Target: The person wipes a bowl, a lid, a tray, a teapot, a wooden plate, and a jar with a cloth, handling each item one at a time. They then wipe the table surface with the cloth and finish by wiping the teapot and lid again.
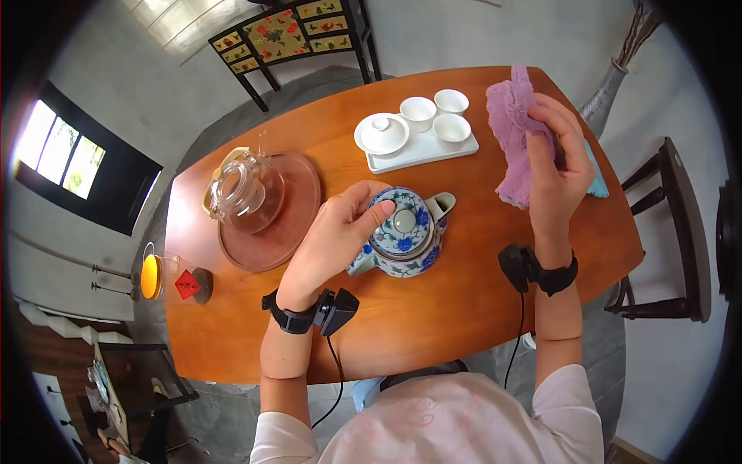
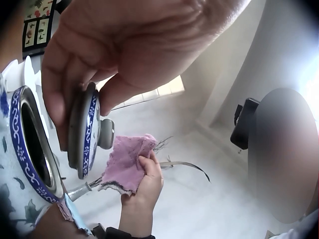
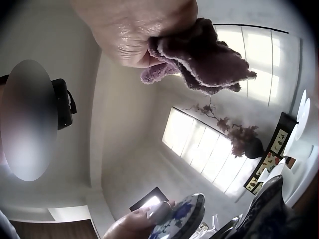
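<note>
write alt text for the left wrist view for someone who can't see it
The left hand holds a lid off an open blue-and-white teapot. Beyond them, the right hand grips a pink cloth.

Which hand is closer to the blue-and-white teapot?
Left. The left hand holds the lid just above the teapot's opening. The right hand is farther away, off to the teapot's right, holding up a pink cloth.
</note>
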Demonstrator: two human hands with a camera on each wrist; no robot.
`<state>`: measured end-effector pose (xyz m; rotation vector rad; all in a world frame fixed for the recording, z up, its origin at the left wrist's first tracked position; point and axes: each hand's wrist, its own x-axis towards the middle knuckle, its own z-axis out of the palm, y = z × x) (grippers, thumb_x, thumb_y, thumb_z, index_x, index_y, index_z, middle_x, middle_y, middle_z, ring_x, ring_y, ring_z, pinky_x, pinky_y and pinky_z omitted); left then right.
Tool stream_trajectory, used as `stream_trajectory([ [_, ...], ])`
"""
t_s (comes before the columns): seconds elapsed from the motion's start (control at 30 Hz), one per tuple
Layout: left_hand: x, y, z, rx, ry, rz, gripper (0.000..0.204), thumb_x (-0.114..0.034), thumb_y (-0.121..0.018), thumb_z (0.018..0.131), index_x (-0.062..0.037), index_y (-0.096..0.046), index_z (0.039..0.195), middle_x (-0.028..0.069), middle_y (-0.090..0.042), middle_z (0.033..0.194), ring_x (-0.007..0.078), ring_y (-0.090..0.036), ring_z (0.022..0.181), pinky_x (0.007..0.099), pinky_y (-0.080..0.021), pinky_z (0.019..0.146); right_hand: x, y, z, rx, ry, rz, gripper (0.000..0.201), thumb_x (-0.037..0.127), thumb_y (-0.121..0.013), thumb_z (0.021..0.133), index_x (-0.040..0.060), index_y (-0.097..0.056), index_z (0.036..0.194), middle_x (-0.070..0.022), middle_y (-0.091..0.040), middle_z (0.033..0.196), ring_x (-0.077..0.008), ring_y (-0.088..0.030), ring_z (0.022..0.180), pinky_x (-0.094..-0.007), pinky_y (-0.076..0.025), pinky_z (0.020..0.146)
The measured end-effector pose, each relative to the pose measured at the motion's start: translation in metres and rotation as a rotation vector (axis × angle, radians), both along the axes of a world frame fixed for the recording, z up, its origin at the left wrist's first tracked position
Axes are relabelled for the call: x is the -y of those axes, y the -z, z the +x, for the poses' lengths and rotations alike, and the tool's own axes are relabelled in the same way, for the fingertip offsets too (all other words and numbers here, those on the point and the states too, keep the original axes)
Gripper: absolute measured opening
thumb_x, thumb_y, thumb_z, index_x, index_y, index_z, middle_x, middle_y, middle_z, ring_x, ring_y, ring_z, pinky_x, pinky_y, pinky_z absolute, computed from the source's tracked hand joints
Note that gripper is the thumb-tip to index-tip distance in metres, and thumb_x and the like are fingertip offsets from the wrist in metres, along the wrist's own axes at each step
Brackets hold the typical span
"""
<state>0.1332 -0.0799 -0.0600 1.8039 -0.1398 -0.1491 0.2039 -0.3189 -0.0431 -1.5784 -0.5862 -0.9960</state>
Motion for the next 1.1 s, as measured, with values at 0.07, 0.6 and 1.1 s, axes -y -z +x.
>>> stream_trajectory([
  [0.07,0.003,0.002,-0.001,-0.015,0.019,0.055,0.028,-0.019,-0.055,0.093,0.0036,-0.058,0.109,0.0065,-0.064,0.086,0.009,-0.056,0.077,0.0257,-0.048,0.072,0.003,0.001,0.0,-0.003,-0.045,0.017,0.021,-0.008,-0.052,0.079,-0.0024,-0.064,0.096,-0.0095,-0.061,0.107,-0.0161,-0.058,0.097,-0.0258,-0.045,0.084],
  [0.6,0.012,0.003,-0.002,0.219,-0.134,0.468,0.019,-0.014,-0.062,0.086,0.0001,-0.062,0.099,0.0112,-0.051,0.084,0.022,-0.053,0.075,0.0308,-0.046,0.069,0.014,0.007,-0.011,-0.063,-0.134,0.069,0.019,-0.005,-0.053,0.08,-0.0016,-0.063,0.096,-0.0079,-0.062,0.105,-0.0141,-0.057,0.095,-0.0241,-0.045,0.081],
  [1.1,0.022,0.013,-0.019,0.449,0.142,0.814,0.081,-0.023,-0.077,0.07,-0.006,-0.033,0.137,0.0193,-0.038,0.134,0.0349,-0.036,0.126,0.0389,-0.032,0.105,0.006,0.079,-0.077,-0.618,-0.311,0.22,0.024,0.0,-0.055,0.082,-0.0001,-0.057,0.105,-0.0073,-0.059,0.106,-0.0145,-0.056,0.094,-0.0286,-0.045,0.083],
])
